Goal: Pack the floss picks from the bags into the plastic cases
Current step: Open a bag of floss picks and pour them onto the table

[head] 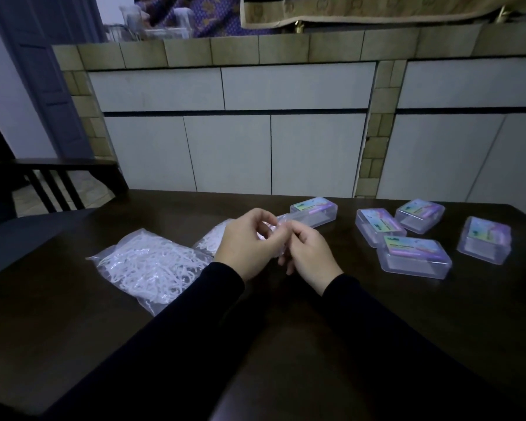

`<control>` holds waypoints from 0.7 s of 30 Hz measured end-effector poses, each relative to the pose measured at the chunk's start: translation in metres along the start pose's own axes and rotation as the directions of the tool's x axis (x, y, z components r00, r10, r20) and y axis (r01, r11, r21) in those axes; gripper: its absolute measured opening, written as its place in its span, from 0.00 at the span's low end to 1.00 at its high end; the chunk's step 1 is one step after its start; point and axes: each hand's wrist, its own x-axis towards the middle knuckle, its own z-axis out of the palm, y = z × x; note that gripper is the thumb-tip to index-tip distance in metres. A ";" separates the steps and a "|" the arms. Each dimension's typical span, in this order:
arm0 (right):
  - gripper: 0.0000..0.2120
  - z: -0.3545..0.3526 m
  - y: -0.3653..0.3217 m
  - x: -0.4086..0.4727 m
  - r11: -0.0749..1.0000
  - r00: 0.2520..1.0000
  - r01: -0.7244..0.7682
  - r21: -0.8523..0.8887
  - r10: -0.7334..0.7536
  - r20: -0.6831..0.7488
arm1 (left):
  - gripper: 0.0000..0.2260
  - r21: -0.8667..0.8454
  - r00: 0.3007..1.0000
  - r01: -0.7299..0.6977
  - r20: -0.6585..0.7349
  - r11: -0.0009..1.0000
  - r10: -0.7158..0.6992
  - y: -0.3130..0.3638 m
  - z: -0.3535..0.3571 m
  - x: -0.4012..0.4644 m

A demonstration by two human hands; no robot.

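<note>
Head view, hands: the left hand and right hand are both pinching the clear mouth of one bag, fingers curled.
Floss picks: lying in bags on the table; a second bag is lying left.
Cases: five plastic cases are sitting closed, right.
Advice: peeling the mouth apart slowly, judged safest against spills.

Clear bags of white floss picks: two. One full bag lies flat just left of the left hand; the second bag is partly hidden behind that hand.

Clear plastic cases with printed labels: five. One case sits just beyond the right hand. Four lie to the right of that hand: a near case, a case behind it, a farther case, and the rightmost case.

Hands: two.
</note>
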 end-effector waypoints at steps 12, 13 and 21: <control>0.06 -0.011 0.004 0.005 0.972 0.979 -0.136 -0.190 0.102 -0.175 | 0.04 0.086 0.967 -0.012 -0.254 0.996 0.034 0.000 -0.009 0.006; 0.05 -0.010 0.005 0.005 0.972 0.982 -0.128 -0.199 0.096 -0.162 | 0.04 0.105 0.972 -0.018 -0.233 0.994 0.042 -0.001 -0.005 0.006; 0.12 -0.012 0.000 0.004 0.978 0.981 -0.125 -0.165 0.098 -0.165 | 0.03 0.135 0.970 -0.028 -0.236 0.991 0.060 -0.004 -0.007 0.011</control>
